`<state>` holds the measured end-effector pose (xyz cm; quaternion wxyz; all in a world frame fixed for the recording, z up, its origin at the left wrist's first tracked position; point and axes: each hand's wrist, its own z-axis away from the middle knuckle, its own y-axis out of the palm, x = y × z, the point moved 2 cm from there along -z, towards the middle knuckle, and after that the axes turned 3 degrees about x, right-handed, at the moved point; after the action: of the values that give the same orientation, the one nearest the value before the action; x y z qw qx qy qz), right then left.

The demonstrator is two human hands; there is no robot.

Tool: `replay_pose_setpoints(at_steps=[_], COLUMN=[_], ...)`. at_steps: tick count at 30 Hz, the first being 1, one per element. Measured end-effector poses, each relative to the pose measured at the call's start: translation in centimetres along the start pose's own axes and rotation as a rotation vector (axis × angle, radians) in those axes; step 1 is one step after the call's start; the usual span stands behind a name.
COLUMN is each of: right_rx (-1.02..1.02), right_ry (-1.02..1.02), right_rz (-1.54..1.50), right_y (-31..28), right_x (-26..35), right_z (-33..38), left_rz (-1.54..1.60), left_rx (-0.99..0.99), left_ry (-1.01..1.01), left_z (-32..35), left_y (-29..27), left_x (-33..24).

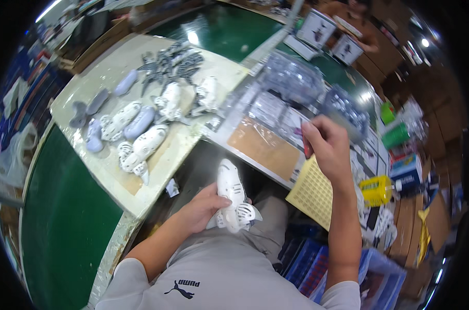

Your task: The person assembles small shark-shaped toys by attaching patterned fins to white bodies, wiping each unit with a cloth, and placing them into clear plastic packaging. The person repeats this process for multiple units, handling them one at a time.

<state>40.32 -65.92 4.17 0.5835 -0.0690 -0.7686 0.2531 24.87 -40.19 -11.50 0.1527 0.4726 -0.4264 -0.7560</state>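
My left hand (205, 207) is closed around a white plastic toy body (230, 186) with black slots and small fins at its near end, held over my lap. On the right, my right hand (328, 146) is raised and pinches a slim red tool (308, 148); its exact kind is hard to make out. Below that hand lies a pale yellow sheet (313, 191) covered with rows of small marks. Similar white toy bodies (144, 147) rest on the board at the left, beside smooth lilac-grey parts (140, 122).
Grey striped pieces (172, 62) are heaped at the board's far side. Clear plastic trays (291, 75) stand beyond a brown cardboard piece (265, 147). A yellow bottle (375, 190) is at the right. Across the table, another person (366, 39) sits near printed boxes (316, 28).
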Motion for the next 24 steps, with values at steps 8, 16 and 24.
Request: replay_pose_setpoints(at_steps=[8, 16, 24], right_rx=[0.289, 0.194, 0.432], right_ry=[-0.339, -0.088, 0.123], right_rz=[0.489, 0.758, 0.026], right_y=[14.4, 25.4, 22.5], right_x=[3.9, -1.6, -3.0], right_z=[-24.0, -35.8, -36.3], left_rz=[-0.083, -0.180, -0.137], left_rx=[-0.307, -0.284, -0.228], left_ry=[0.195, 0.301, 0.294], left_z=[2.7, 4.5, 4.0], left_y=[-3.3, -3.6, -3.8], left_x=[-2.9, -4.8, -4.9])
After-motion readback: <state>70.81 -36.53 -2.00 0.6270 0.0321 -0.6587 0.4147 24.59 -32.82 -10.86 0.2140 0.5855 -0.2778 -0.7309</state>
